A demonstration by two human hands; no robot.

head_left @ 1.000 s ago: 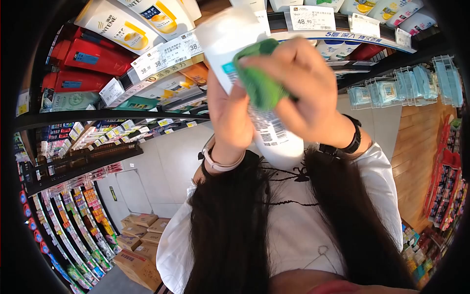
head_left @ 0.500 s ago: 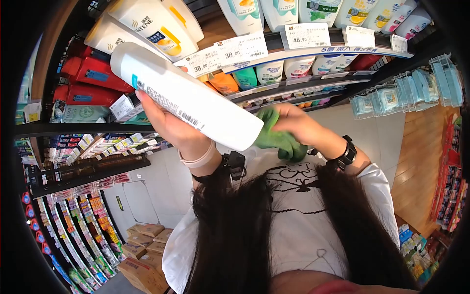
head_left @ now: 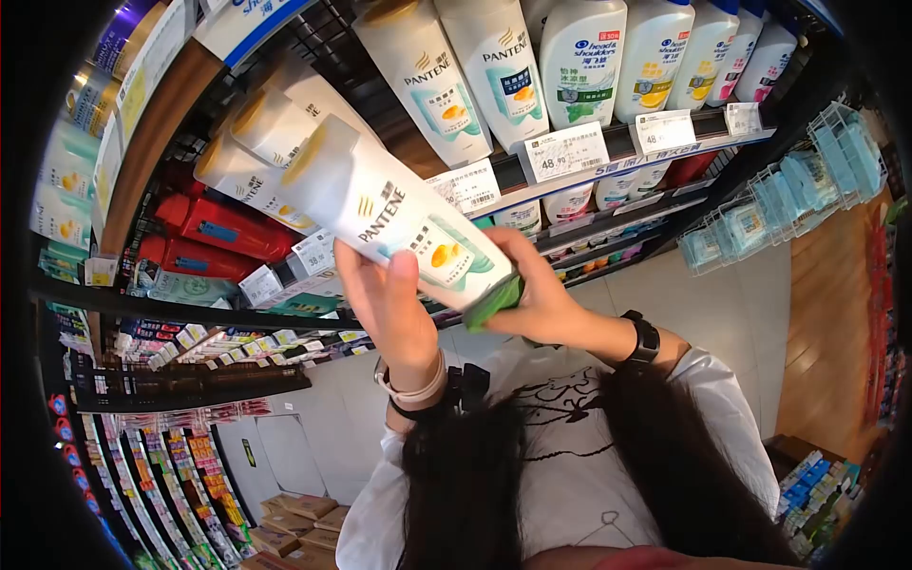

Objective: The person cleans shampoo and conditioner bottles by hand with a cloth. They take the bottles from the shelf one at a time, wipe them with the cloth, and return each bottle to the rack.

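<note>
A white Pantene shampoo bottle [head_left: 432, 242] with a gold cap tilts in front of me, its cap end up to the left and its front label facing me. My left hand [head_left: 391, 306] is closed around the bottle's middle, thumb across the front. At the lower right end, my right hand [head_left: 540, 296] grips a green cloth [head_left: 496, 304] pressed against the bottle's base. Part of the cloth is hidden behind the fingers. Behind the bottle, more white Pantene bottles [head_left: 258, 169] lean on the shelf, with red bottles [head_left: 228, 228] to their left.
An upper shelf carries Pantene bottles [head_left: 494, 71] and head & shoulders bottles [head_left: 581, 66]. Price tags [head_left: 565, 152] line its edge. Wire racks with blue packs [head_left: 784, 214] hang at the right. Cardboard boxes [head_left: 299, 518] stand on the floor at lower left.
The bottle has turned from its barcode side to its front label. My right hand has brought the cloth up against the base. The view has shifted, showing more of the upper shelf.
</note>
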